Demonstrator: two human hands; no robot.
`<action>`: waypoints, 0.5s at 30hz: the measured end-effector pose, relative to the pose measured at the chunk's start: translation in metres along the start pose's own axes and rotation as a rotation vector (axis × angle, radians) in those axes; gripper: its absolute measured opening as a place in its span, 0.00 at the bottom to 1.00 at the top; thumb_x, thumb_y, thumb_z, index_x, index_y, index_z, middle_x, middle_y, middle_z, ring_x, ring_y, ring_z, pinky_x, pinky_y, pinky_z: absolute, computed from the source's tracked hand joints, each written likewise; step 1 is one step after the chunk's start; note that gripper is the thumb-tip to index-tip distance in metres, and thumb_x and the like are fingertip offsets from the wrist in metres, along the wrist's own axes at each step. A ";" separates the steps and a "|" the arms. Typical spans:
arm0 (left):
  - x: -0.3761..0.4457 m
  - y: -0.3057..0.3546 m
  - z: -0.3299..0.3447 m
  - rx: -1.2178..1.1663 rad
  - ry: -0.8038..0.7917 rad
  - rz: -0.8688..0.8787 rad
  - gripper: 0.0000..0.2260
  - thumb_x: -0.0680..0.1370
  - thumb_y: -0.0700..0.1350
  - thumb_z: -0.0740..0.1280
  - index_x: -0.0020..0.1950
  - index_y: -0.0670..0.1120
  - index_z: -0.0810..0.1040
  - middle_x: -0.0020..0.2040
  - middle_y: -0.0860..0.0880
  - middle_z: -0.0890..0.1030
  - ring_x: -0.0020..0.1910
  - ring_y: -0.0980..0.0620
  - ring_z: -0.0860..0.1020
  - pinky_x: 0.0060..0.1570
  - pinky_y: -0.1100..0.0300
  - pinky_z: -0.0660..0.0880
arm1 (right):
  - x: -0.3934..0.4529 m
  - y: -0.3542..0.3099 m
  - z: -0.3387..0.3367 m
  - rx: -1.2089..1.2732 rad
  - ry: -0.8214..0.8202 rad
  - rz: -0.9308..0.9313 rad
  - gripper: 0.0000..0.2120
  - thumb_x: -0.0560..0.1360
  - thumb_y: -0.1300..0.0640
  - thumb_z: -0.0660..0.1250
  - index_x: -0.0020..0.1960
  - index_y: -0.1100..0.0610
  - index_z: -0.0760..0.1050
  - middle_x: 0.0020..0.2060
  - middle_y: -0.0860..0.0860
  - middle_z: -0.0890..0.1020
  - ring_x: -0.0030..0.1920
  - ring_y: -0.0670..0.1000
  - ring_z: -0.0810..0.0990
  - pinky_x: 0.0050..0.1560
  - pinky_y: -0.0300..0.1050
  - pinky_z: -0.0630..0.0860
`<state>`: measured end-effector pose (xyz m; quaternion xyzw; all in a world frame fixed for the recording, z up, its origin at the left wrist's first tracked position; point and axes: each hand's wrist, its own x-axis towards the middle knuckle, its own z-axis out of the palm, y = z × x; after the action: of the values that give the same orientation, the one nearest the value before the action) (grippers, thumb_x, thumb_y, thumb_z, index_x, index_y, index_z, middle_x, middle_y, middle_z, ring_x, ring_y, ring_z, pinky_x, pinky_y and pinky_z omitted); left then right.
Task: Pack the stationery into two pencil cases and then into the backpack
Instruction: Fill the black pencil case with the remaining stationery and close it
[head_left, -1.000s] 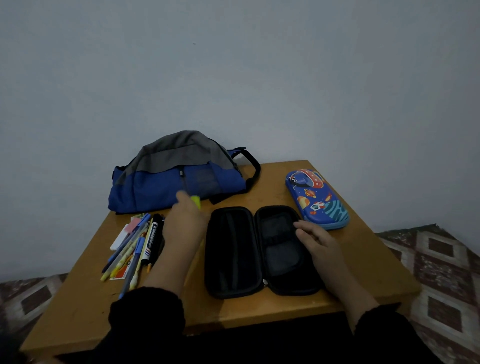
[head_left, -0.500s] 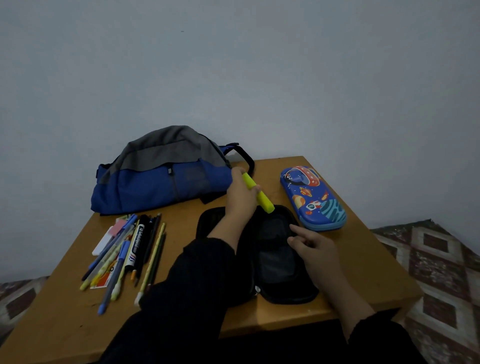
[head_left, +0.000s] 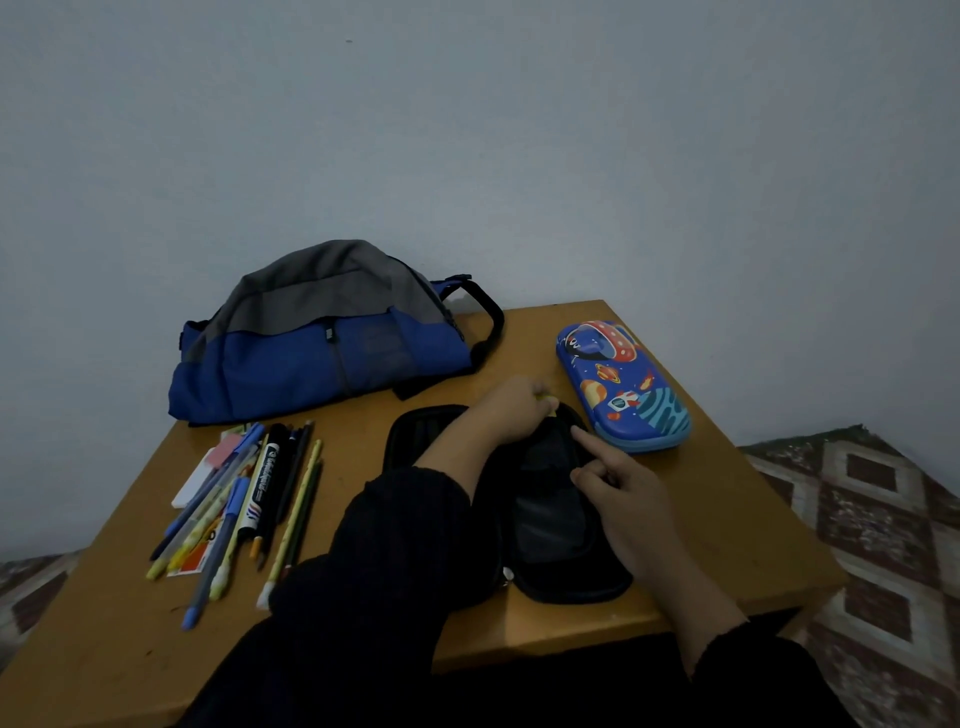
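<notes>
Blue backpack (head_left: 322, 358) — one; two pencil cases (head_left: 566, 519) — two hands (head_left: 519, 410).

A black pencil case (head_left: 561, 519) is seen lying open under both hands, its inner lining dark grey. A sliver of yellow highlighter (head_left: 548, 401) is pinched in the left hand (head_left: 514, 410). Just beyond the right hand (head_left: 623, 493), a blue pencil case (head_left: 621, 382) is printed with red, orange and white space figures and teal stripes. Far from the grip, a backpack (head_left: 322, 338) is coloured in 2 bands, grey above and blue below, with black straps. A pile of blue, yellow, black and white pens (head_left: 244, 499) is laid on an ochre-brown table (head_left: 727, 545). Both sleeves (head_left: 395, 571) are black. The floor (head_left: 872, 519) is patterned in brown and cream diamonds.
</notes>
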<state>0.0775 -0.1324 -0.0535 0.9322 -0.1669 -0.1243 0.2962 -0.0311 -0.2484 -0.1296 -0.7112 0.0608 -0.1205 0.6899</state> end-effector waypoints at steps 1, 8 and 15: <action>-0.001 -0.001 0.001 0.003 -0.002 0.007 0.18 0.82 0.47 0.60 0.72 0.45 0.69 0.68 0.43 0.73 0.65 0.44 0.72 0.60 0.56 0.69 | 0.001 0.001 0.000 -0.029 -0.014 -0.001 0.23 0.77 0.66 0.64 0.57 0.37 0.77 0.30 0.49 0.69 0.39 0.53 0.69 0.47 0.46 0.69; -0.002 -0.004 0.001 -0.076 0.031 -0.030 0.17 0.81 0.44 0.63 0.69 0.46 0.72 0.64 0.42 0.75 0.59 0.45 0.74 0.55 0.56 0.71 | -0.001 -0.003 -0.001 -0.102 -0.035 0.017 0.18 0.78 0.64 0.63 0.60 0.45 0.79 0.46 0.69 0.78 0.49 0.73 0.72 0.43 0.60 0.75; 0.002 -0.003 0.001 -0.314 0.117 -0.113 0.12 0.80 0.40 0.63 0.63 0.44 0.75 0.61 0.43 0.74 0.54 0.48 0.71 0.52 0.57 0.70 | -0.001 -0.001 -0.003 -0.087 -0.040 0.031 0.18 0.78 0.65 0.63 0.63 0.48 0.78 0.39 0.63 0.76 0.41 0.64 0.73 0.44 0.50 0.71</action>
<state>0.0800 -0.1311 -0.0565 0.8880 -0.0755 -0.1107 0.4399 -0.0326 -0.2510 -0.1285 -0.7418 0.0630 -0.0928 0.6611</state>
